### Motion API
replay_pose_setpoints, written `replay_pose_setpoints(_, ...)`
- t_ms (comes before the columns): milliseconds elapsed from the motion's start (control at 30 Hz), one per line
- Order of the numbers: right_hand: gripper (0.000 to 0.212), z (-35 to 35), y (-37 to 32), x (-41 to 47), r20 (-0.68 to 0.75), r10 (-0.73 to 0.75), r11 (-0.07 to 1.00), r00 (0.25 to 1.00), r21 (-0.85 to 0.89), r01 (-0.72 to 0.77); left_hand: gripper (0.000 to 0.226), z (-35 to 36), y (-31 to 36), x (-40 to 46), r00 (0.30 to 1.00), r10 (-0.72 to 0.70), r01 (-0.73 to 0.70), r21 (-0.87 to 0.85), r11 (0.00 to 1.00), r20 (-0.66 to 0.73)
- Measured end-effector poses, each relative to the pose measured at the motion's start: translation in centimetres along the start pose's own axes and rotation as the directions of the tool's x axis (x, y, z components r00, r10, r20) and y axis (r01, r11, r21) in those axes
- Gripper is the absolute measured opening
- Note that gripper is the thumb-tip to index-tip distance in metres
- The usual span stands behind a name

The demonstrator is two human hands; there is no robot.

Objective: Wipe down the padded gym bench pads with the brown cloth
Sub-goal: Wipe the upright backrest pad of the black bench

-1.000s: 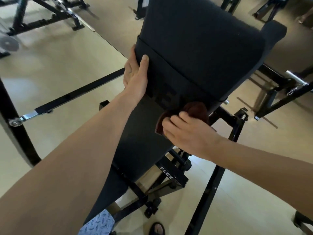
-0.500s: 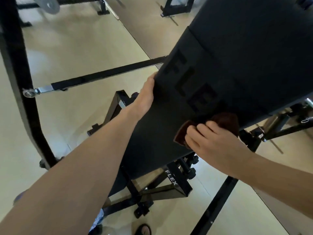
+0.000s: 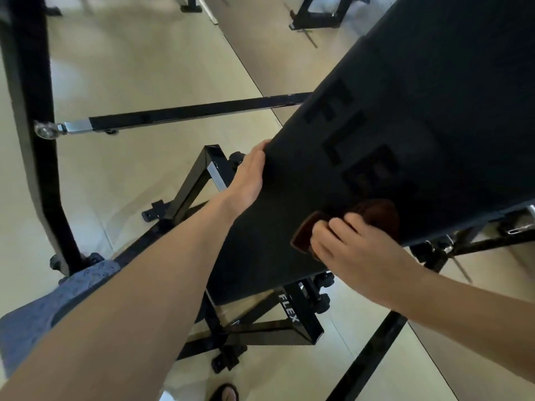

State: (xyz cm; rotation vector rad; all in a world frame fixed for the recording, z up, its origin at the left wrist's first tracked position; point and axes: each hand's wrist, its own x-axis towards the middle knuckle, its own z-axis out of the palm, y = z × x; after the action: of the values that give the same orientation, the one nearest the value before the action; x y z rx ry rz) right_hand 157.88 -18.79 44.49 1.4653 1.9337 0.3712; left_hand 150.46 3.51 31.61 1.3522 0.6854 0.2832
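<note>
The left hand [image 3: 250, 176] lies against the left edge of the black bench pad [image 3: 419, 120]. Its palm rests on the pad's side and the fingers reach over the rim; they look wrapped round the edge, though the fingertips are hidden behind the pad, so how tightly they grip cannot be told. The left forearm runs up from the lower left corner in a long straight line, wrist unbent, with the hand at its far end. Below that forearm, near the elbow, a piece of blue patterned clothing [image 3: 58, 299] shows. Beyond the hand, to its left, stands a black upright post [image 3: 31, 111] with a black crossbar [image 3: 188, 114] meeting it at a silver fitting.

Just under the left hand and the pad is the black bench frame [image 3: 301, 322], which carries the white word FLEX. The pad itself tilts upward to the right and bears large dark FLEX lettering.

The right hand [image 3: 356, 253] presses the brown cloth [image 3: 379, 215] onto the pad's lower right edge. Its fingers are curled over the bunched cloth, holding it against the surface, knuckles up. Cloth shows beyond the fingertips and at the hand's left side. The right forearm enters from the right edge, angled up and leftward toward the pad.

A sandalled foot [image 3: 225, 393] shows on the pale floor [image 3: 139, 68] at the bottom.
</note>
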Motion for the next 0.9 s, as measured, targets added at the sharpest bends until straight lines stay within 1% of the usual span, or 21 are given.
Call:
replay_pose_setpoints(33, 0.036, 0.0, 0.9, 0.9, -0.036, -0.014, 1.000, 0.999, -0.013, 0.014, 0.047, 0.0, -0.3, 0.2, 1.000, -0.001, 0.001, 0.000, 1.000, 0.005)
replay_pose_setpoints(67, 0.032, -0.1, 2.0, 2.8, -0.089, 0.019, 0.999, 0.996, -0.041, -0.023, 0.047, -0.1, -0.6, 0.4, 1.000, 0.014, -0.014, -0.017, 1.000, 0.016)
replay_pose_setpoints(133, 0.028, -0.6, 4.3, 8.5, -0.191, 0.171, 0.974, 0.967, -0.115, -0.195, 0.045, -0.2, -0.6, 0.4, 0.999, 0.044, -0.043, -0.055, 0.998, 0.020)
replay_pose_setpoints(233, 0.025, -1.9, 5.3, 14.6, -0.128, 0.339, 0.935, 0.932, -0.067, -0.349, 0.045, -0.7, -1.3, 1.0, 0.999, -0.021, 0.022, -0.050, 0.999, 0.025)
replay_pose_setpoints(300, 0.027, -1.0, 3.4, 13.8, -0.125, 0.370, 0.924, 0.921, -0.058, -0.379, 0.044, -1.2, -2.4, 1.3, 0.997, -0.056, 0.057, -0.038, 0.998, 0.044)
replay_pose_setpoints(333, 0.029, 0.0, 1.6, 11.9, -0.134, 0.348, 0.934, 0.928, -0.038, -0.356, 0.044, -1.3, -2.9, 1.2, 0.996, -0.078, 0.080, -0.051, 0.995, 0.045)
replay_pose_setpoints(367, 0.030, 0.9, -0.4, 9.3, -0.137, 0.307, 0.950, 0.942, -0.017, -0.312, 0.051, -1.6, -3.6, 1.1, 0.994, -0.103, 0.105, -0.070, 0.992, 0.034)
replay_pose_setpoints(433, 0.033, 2.3, -3.9, 3.9, -0.081, 0.162, 0.987, 0.983, 0.007, -0.162, 0.063, -1.9, -4.4, 1.3, 0.987, -0.154, 0.155, -0.033, 0.987, 0.044)
replay_pose_setpoints(467, 0.035, 2.6, -4.5, 2.4, -0.031, 0.079, 0.997, 0.996, 0.010, -0.079, 0.067, -2.0, -4.9, 1.3, 0.987, -0.160, 0.160, -0.005, 0.987, 0.031)
replay_pose_setpoints(500, 0.035, 2.6, -3.9, 2.4, -0.020, 0.016, 1.000, 1.000, 0.008, -0.016, 0.073, -2.1, -5.6, 1.4, 0.988, -0.154, 0.153, 0.015, 0.988, 0.018)
replay_pose_setpoints(533, 0.032, 2.4, -2.7, 3.8, -0.046, -0.004, 1.000, 0.999, -0.014, 0.003, 0.078, -2.0, -5.5, 1.3, 0.990, -0.143, 0.142, 0.018, 0.990, 0.009)
replay_pose_setpoints(567, 0.029, 1.9, -1.4, 6.0, -0.099, 0.034, 0.998, 0.994, -0.055, -0.039, 0.078, -2.1, -5.9, 1.6, 0.990, -0.138, 0.138, 0.006, 0.990, -0.001)
replay_pose_setpoints(600, 0.029, 1.4, 0.1, 8.8, -0.180, 0.129, 0.984, 0.975, -0.099, -0.148, 0.073, -2.1, -5.8, 1.6, 0.992, -0.125, 0.125, -0.009, 0.992, -0.004)
replay_pose_setpoints(633, 0.029, 0.7, 1.6, 11.6, -0.206, 0.238, 0.960, 0.949, -0.096, -0.261, 0.064, -2.2, -5.9, 1.7, 0.992, -0.125, 0.125, -0.016, 0.992, -0.008)
replay_pose_setpoints(667, 0.028, 0.1, 2.7, 13.9, -0.191, 0.333, 0.934, 0.923, -0.068, -0.351, 0.056, -2.3, -5.9, 1.7, 0.991, -0.136, 0.135, -0.022, 0.991, -0.017)
replay_pose_setpoints(700, 0.027, 0.0, 2.8, 15.4, -0.169, 0.411, 0.905, 0.896, -0.039, -0.423, 0.054, -2.5, -6.2, 1.7, 0.990, -0.140, 0.139, -0.035, 0.990, -0.018)
replay_pose_setpoints(733, 0.029, 0.4, 2.0, 16.0, -0.168, 0.449, 0.890, 0.878, -0.007, -0.456, 0.055, -2.8, -6.8, 1.8, 0.990, -0.137, 0.137, -0.027, 0.990, -0.018)
replay_pose_setpoints(767, 0.031, 1.2, 0.5, 15.7, -0.174, 0.449, 0.890, 0.877, -0.004, -0.456, 0.054, -3.0, -7.5, 1.8, 0.992, -0.129, 0.128, -0.018, 0.992, -0.011)
replay_pose_setpoints(833, 0.037, 3.3, -4.8, 13.1, -0.167, 0.367, 0.929, 0.915, 0.009, -0.371, 0.052, -3.6, -9.0, 1.8, 0.995, -0.096, 0.096, 0.004, 0.995, -0.012)
replay_pose_setpoints(867, 0.043, 4.2, -7.4, 11.4, -0.144, 0.282, 0.960, 0.949, 0.040, -0.279, 0.056, -3.8, -9.5, 1.9, 0.993, -0.120, 0.120, -0.009, 0.993, -0.014)
replay_pose_setpoints(900, 0.045, 4.9, -9.4, 10.0, -0.083, 0.171, 0.985, 0.982, 0.050, -0.167, 0.060, -3.9, -9.8, 1.9, 0.989, -0.149, 0.149, -0.025, 0.989, -0.011)
